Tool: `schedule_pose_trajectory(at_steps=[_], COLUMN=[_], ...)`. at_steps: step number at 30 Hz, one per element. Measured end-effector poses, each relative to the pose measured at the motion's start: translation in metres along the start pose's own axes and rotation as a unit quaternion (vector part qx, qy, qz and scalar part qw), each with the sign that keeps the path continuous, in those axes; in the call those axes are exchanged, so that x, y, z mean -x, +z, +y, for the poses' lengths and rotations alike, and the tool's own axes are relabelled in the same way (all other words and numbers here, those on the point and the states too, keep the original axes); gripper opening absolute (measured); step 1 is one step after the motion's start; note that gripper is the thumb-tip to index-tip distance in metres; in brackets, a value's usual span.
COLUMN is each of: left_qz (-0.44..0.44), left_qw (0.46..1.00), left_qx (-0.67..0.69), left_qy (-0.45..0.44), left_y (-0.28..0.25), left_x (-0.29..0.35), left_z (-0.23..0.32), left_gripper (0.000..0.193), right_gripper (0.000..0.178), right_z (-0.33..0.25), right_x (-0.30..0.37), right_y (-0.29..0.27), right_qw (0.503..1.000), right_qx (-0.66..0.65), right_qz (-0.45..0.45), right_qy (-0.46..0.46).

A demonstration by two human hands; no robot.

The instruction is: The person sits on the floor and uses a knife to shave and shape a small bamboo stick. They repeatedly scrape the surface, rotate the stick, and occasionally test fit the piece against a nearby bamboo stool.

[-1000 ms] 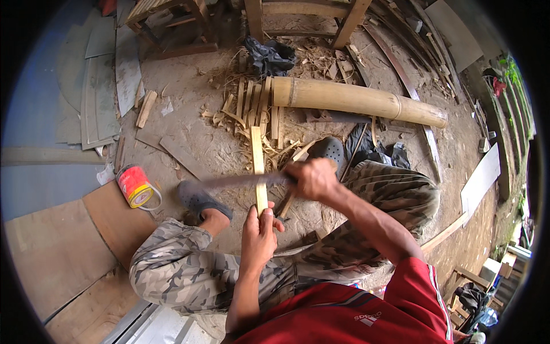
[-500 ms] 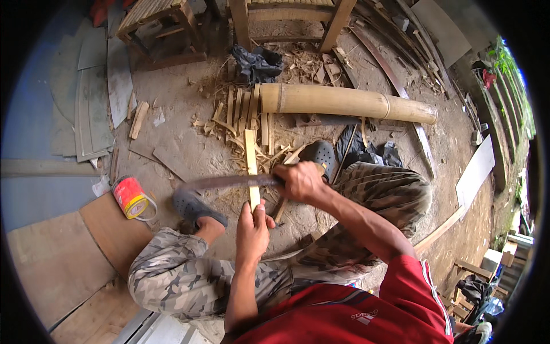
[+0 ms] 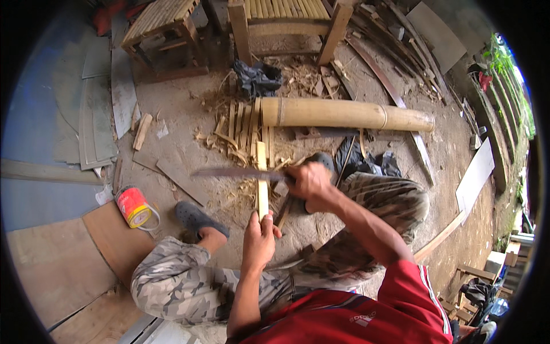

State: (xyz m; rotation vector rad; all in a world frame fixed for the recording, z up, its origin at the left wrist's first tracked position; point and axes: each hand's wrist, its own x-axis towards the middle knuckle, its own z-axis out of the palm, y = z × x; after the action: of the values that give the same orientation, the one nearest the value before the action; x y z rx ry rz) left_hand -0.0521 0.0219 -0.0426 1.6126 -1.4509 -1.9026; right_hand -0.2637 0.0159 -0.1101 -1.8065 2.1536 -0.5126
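Meanwhile two hands: left hand (image 3: 259, 241) one strip (image 3: 262, 180), right hand (image 3: 307, 182) one blade (image 3: 235, 172).

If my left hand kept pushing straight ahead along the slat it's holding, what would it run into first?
Probably the long knife blade lying across the bamboo slat just beyond your left hand; the split strips lie farther on.

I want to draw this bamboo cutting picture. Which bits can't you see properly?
Head view only:
- Knife handle: hidden inside the right hand; only the blade shows.
- Lower end of the bamboo strip: wrapped by the left hand.
- Where the blade meets the strip: too small to tell whether it bites in.
- Person's right foot: mostly behind the right hand.
- Red can: label too small.
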Motion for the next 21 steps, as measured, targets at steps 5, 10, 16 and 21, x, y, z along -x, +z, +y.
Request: schedule_pose_trajectory(at_steps=[5, 10, 16, 21], left_qz=[-0.045, -0.039, -0.058, -0.059], left_qw=[0.999, 0.999, 0.998, 0.996], left_qx=[-0.003, -0.017, 0.024, 0.045], left_qy=[-0.002, -0.002, -0.022, -0.042], left_y=[0.004, 0.008, 0.010, 0.007], left_x=[0.005, 0.004, 0.004, 0.016], left_z=[0.011, 0.012, 0.010, 0.018], left_gripper=[0.026, 0.029, 0.024, 0.026], right_gripper=[0.019, 0.019, 0.016, 0.017], right_z=[0.014, 0.014, 0.010, 0.041], right_x=[-0.008, -0.001, 0.004, -0.004], right_y=[-0.004, -0.006, -0.013, -0.009], right_qw=[0.998, 0.998, 0.998, 0.995], right_qx=[0.003, -0.015, 0.024, 0.022], right_qz=[0.037, 0.040, -0.018, 0.069], right_qy=[0.045, -0.052, -0.058, 0.070])
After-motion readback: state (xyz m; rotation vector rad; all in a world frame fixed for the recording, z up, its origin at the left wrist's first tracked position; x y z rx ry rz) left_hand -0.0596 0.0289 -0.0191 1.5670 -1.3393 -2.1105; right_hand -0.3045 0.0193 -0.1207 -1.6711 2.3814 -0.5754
